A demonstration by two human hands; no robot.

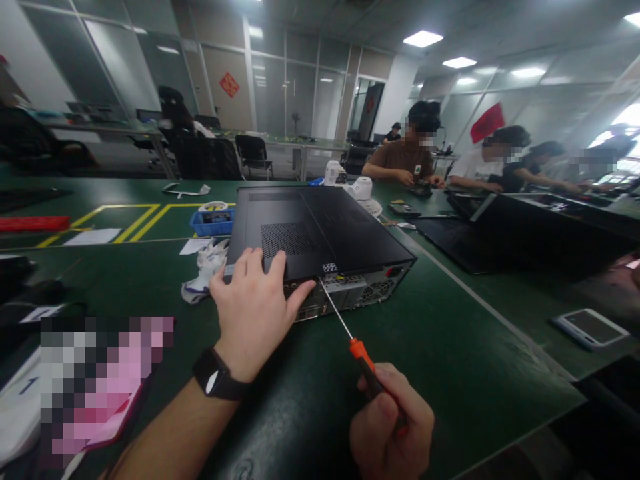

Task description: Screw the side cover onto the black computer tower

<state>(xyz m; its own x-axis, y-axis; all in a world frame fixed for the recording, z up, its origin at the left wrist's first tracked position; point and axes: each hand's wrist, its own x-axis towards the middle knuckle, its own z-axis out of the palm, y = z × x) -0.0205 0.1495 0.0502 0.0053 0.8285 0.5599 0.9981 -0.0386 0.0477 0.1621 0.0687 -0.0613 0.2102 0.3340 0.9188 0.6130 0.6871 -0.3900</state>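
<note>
left hand (pixel 255 303) flat on case (pixel 320 230), right hand (pixel 393 427) — apparently — gripping screwdriver (pixel 350 340)

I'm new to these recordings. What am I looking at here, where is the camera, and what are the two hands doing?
There is no robot: one camera on a person's head looks down at their own hands. The left hand presses flat on a black computer case lying on a green table. The right hand grips an orange-handled screwdriver, its tip at the case's rear edge. Nearby lie a crumpled glove, a blue tray and a phone. Other people sit working further along.
</note>
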